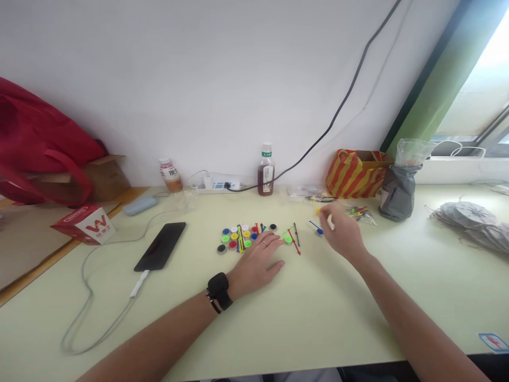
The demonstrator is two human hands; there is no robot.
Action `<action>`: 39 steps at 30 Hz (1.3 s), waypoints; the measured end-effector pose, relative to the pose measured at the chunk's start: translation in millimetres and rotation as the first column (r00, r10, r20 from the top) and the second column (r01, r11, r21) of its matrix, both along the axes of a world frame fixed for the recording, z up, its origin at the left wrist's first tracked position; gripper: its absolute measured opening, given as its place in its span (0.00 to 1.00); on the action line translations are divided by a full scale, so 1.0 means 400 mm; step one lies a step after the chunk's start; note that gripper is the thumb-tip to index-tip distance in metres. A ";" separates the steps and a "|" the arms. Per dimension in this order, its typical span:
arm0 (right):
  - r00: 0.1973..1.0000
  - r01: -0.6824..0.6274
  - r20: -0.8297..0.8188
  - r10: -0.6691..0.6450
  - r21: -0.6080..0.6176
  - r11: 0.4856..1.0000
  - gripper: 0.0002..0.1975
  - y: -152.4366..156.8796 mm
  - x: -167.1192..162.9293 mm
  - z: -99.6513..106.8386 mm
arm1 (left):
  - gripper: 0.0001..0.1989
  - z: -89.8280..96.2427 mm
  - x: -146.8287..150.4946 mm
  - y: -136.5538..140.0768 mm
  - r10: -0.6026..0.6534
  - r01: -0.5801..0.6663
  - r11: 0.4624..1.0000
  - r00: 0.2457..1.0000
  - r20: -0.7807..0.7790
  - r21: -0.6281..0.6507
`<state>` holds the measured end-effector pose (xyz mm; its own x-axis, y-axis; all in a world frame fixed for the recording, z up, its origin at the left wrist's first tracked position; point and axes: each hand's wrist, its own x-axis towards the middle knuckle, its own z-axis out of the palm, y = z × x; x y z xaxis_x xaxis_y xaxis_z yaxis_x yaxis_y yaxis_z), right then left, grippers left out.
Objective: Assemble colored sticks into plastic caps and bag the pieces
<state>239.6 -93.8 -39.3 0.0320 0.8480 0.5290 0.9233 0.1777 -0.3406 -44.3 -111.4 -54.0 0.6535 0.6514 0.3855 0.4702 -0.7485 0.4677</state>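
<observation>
My left hand [256, 268], with a black watch on its wrist, lies palm down with fingers stretched out beside a cluster of small coloured discs. Among these are a green disc [226, 239], a black disc [221, 249] and several thin plastic arrows. Just past its fingertips lie another green disc [288, 240], a red arrow [295, 244] and a black arrow [297, 234]. Raised a little over the table, my right hand [342, 231] pinches a small yellow piece [318, 211], mostly hidden by the fingers. Below it sits a blue disc [319, 232] with a blue arrow.
A phone [161, 246] on a white cable lies at left, near a red and white box [85, 224]. Along the wall stand two bottles, a power strip [218, 183], a striped bag [352, 175] and a grey bag [398, 195]. Packaged parts [361, 214] lie behind my right hand.
</observation>
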 end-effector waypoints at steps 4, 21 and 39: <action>0.957 0.000 0.273 0.095 -0.331 0.944 0.09 0.005 -0.005 -0.039 | 0.23 -0.006 -0.004 0.002 0.031 -0.030 0.999 0.999 -0.022 0.038; 0.857 -0.471 0.159 0.490 -0.140 0.871 0.16 0.025 -0.094 -0.095 | 0.15 0.021 0.018 -0.016 -0.147 0.156 0.981 0.986 -0.083 0.118; 0.854 -0.480 -0.245 0.459 -0.030 0.877 0.10 -0.012 -0.097 -0.033 | 0.13 -0.006 0.007 0.009 -0.193 0.199 0.975 0.979 -0.071 0.097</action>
